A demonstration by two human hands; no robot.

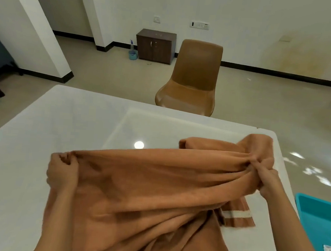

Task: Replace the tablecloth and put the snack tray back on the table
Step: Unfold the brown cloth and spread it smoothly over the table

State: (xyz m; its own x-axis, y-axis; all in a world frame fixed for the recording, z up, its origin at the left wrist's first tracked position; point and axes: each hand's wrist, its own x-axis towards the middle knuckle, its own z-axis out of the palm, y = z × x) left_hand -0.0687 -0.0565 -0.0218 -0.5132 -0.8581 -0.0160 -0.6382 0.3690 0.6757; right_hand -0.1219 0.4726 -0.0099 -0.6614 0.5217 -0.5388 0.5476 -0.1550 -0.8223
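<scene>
An orange-brown tablecloth [148, 183] is bunched and partly lifted over the white table [52, 120]. My left hand [62, 173] grips its upper edge at the left, fingers curled into the fabric. My right hand [266, 179] pinches a gathered fold at the right, near the table's right edge. The cloth stretches between both hands and sags toward me. A striped end with a pale band lies on the table below my right hand. A turquoise snack tray [317, 218] with foil-wrapped packets sits off the table's right side, partly cut off by the frame.
A tan chair [192, 78] stands behind the table's far edge. Further back, a dark wooden cabinet [155, 45] sits against the wall with a small blue bucket [132, 54] beside it. A white pillar [30, 25] rises at the left.
</scene>
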